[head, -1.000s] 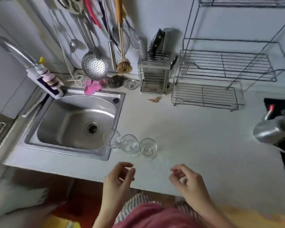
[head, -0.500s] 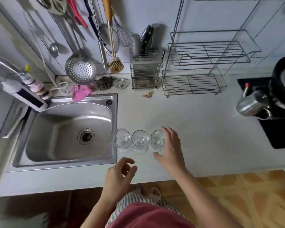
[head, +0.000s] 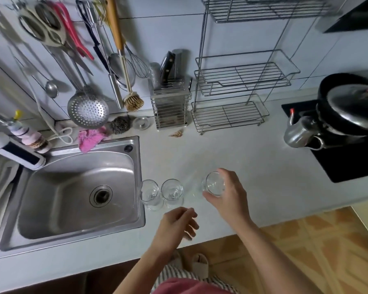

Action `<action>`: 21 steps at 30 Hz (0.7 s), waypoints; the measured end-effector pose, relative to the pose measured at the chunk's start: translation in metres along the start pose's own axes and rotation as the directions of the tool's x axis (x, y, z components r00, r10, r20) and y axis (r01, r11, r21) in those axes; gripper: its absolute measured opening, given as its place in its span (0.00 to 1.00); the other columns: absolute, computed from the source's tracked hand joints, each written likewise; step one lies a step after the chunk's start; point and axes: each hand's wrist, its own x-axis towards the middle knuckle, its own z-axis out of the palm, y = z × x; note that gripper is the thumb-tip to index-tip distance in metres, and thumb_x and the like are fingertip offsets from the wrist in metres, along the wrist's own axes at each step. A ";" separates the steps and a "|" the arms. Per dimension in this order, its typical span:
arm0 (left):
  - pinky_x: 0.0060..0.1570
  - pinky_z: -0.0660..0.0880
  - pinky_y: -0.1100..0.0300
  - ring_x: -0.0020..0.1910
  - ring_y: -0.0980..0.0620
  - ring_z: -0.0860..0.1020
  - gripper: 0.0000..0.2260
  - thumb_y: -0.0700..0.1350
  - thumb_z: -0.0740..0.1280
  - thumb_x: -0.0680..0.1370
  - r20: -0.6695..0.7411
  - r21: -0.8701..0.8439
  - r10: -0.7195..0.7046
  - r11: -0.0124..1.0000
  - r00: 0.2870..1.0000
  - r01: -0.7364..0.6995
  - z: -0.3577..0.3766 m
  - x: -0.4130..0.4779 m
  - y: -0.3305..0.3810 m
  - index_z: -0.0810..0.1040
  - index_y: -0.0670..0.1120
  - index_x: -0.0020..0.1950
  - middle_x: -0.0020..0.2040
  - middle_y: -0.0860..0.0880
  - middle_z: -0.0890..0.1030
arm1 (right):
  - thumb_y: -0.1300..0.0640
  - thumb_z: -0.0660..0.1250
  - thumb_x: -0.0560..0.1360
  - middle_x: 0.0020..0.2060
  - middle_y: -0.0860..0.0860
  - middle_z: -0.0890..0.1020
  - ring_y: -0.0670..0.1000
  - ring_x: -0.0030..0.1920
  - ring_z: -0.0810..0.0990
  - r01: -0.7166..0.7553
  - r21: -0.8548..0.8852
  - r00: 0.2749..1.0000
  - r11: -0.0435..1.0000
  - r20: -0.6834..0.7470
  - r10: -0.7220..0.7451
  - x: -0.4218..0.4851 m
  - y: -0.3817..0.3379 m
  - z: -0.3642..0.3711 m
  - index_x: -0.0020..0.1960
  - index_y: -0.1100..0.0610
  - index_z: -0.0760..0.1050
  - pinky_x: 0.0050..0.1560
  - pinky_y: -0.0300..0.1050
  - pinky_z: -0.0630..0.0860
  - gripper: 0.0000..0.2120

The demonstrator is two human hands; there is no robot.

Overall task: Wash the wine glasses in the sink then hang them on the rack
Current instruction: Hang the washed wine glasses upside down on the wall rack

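right hand curled round the bowl of the rightmost wine glass, upright over the counter. sink off to its left, beyond two standing glasses. left hand loosely curled, empty, nearer the sink.

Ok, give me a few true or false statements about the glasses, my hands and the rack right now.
1. The right hand grips a wine glass. True.
2. The glass nearest the sink and the middle glass lie inside the sink. False: both stand on the counter beside it.
3. The left hand holds nothing. True.
4. A glass hangs on the wire rack. False: no glass is on it.
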 end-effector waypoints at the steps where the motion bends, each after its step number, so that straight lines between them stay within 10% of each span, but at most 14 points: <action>1: 0.38 0.79 0.54 0.38 0.47 0.83 0.17 0.57 0.67 0.79 0.059 -0.134 -0.076 0.987 0.995 0.083 0.011 0.006 0.010 0.83 0.43 0.53 0.43 0.41 0.86 | 0.45 0.79 0.66 0.60 0.47 0.77 0.46 0.54 0.78 -0.024 0.024 0.998 0.999 -0.052 0.025 -0.001 -0.003 -0.011 0.65 0.49 0.69 0.45 0.28 0.70 0.33; 5: 0.55 0.81 0.47 0.54 0.41 0.84 0.28 0.62 0.64 0.80 0.263 -0.396 -0.117 0.892 0.958 0.218 0.053 0.030 0.065 0.78 0.38 0.65 0.56 0.37 0.85 | 0.41 0.78 0.65 0.59 0.44 0.79 0.41 0.51 0.79 -0.085 0.164 0.968 0.983 -0.218 0.120 -0.001 -0.021 -0.047 0.65 0.44 0.66 0.44 0.24 0.71 0.35; 10: 0.58 0.72 0.46 0.58 0.38 0.77 0.19 0.52 0.71 0.78 0.294 -0.569 0.224 0.822 0.929 -0.018 0.085 0.040 0.135 0.73 0.41 0.60 0.57 0.35 0.78 | 0.43 0.77 0.63 0.57 0.42 0.80 0.37 0.55 0.78 0.001 0.315 0.941 0.949 -0.323 0.106 0.013 -0.040 -0.071 0.63 0.44 0.66 0.49 0.23 0.72 0.33; 15: 0.58 0.80 0.48 0.55 0.42 0.84 0.28 0.47 0.77 0.71 0.102 -0.357 0.414 0.864 0.905 -0.355 0.072 0.040 0.185 0.74 0.52 0.69 0.54 0.45 0.86 | 0.41 0.72 0.67 0.55 0.40 0.77 0.44 0.58 0.77 0.180 0.306 0.947 0.935 -0.310 -0.081 0.052 -0.048 -0.113 0.59 0.47 0.69 0.55 0.28 0.69 0.25; 21: 0.57 0.82 0.46 0.55 0.47 0.84 0.33 0.53 0.80 0.65 0.115 0.114 0.756 0.635 0.645 -0.764 0.063 0.038 0.282 0.74 0.65 0.68 0.58 0.49 0.84 | 0.44 0.68 0.75 0.55 0.47 0.77 0.49 0.51 0.78 0.454 0.221 0.855 0.863 -0.380 -0.352 0.145 -0.087 -0.204 0.64 0.54 0.73 0.46 0.40 0.74 0.21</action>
